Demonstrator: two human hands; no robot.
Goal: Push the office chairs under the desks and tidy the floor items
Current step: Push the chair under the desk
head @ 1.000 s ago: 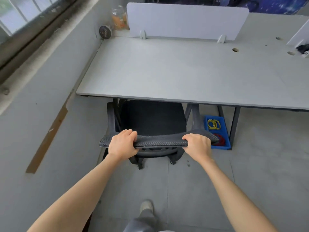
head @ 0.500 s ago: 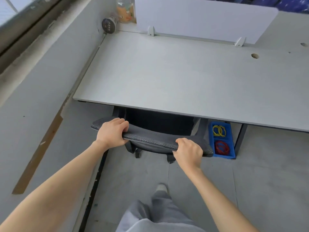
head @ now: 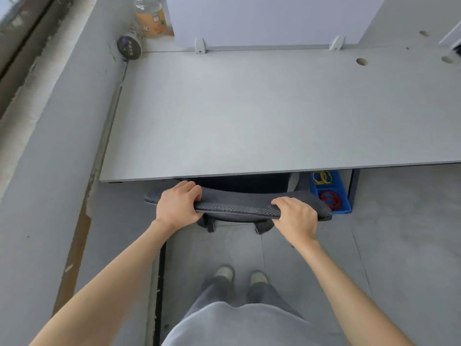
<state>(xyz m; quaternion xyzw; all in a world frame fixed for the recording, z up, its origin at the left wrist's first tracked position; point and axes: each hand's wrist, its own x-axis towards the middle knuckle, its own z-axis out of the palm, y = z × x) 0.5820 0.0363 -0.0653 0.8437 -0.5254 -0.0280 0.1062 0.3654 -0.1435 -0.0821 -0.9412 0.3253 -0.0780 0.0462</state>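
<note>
While curled over the mesh top edge of the chair (head: 237,206), left hand (head: 178,204) and right hand (head: 295,218) gripped firm | seat mostly under desk (head: 249,116), blue bin (head: 330,193) beside | best pushed evenly, straight, clear of bin.

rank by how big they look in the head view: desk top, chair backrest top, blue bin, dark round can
1. desk top
2. chair backrest top
3. blue bin, partly hidden under the desk
4. dark round can, farther away, so true size unsure
</note>
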